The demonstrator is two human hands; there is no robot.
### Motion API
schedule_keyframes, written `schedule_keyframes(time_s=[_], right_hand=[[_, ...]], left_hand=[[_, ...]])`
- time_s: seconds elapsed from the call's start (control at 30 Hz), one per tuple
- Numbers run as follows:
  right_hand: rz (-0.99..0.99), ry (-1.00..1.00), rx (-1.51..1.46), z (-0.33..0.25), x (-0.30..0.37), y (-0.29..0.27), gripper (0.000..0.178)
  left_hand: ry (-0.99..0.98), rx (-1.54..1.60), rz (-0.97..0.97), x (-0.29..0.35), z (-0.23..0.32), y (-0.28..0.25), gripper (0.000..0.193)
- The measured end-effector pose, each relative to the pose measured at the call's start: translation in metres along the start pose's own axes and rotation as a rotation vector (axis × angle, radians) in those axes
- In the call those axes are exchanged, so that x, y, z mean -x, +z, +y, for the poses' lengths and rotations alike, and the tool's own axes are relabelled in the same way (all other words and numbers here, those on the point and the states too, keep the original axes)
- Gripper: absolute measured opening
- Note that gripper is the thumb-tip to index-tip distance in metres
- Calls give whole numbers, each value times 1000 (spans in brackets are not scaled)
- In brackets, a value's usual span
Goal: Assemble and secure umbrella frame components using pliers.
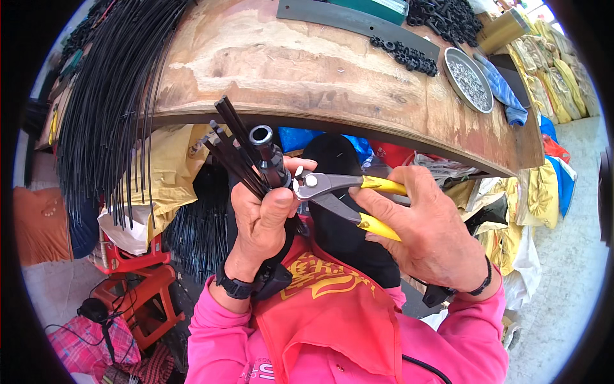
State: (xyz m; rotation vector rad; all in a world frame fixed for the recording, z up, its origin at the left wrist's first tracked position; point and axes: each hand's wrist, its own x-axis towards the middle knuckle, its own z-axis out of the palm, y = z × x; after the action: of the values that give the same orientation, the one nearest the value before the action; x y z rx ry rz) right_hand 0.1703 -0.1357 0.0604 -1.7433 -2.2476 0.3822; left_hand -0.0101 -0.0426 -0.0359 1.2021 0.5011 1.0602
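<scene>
My left hand [261, 217] is closed round a bundle of thin black rods [225, 153] and a thicker black tubular fitting [274, 165] with a round, light-rimmed opening at its top. They tilt up toward the table edge. My right hand [428, 230] grips a pair of yellow-handled pincers [336, 187], its handles parted. The pincers' head meets the side of the black fitting, by my left thumb and fingertips. A small shiny piece shows at the jaws; what exactly they bite on is too small to tell.
The wooden table [288, 70] lies ahead. On it are a dish of small metal pieces [469, 79], a blue cloth [505, 93], black rings [409, 57] and a metal strip [320, 14]. Long black rods [115, 109] hang over its left edge. Red stools [144, 301] stand at lower left.
</scene>
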Motion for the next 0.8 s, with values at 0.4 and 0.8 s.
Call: schedule_keyframes(time_s=[0.4, 0.8], right_hand=[[63, -139, 197, 21, 4, 17, 16], [137, -63, 41, 19, 0, 29, 35]], left_hand=[[-145, 174, -237, -21, 2, -9, 67], [-104, 131, -139, -22, 2, -4, 52]])
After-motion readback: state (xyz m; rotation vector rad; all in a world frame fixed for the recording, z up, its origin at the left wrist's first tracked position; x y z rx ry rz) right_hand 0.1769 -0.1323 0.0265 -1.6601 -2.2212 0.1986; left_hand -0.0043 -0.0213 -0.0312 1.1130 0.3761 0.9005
